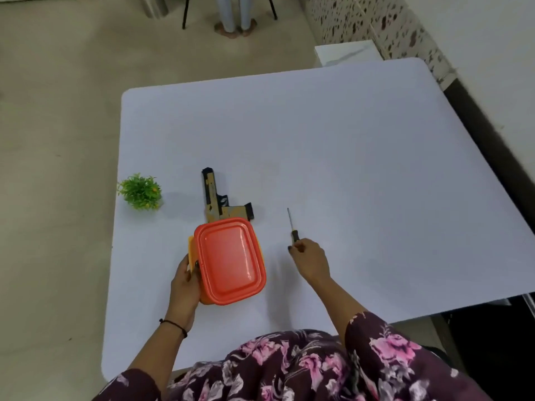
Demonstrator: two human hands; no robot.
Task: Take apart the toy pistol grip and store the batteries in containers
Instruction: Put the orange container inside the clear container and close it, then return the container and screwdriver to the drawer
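My left hand (185,280) grips the rectangular yellow plastic container with orange lid (230,260) near the white counter's (347,140) 6 o'clock edge. The black-and-tan toy pistol (215,198) lies at the container's 12 o'clock. My right hand (311,257) pinches the slim black-handled screwdriver (291,227) at its 3 o'clock, and the counter stretches wide toward 1 o'clock.

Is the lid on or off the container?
On. The orange lid covers the whole top of the container, gripped at its side by the left hand. Snapped or resting: cannot tell.
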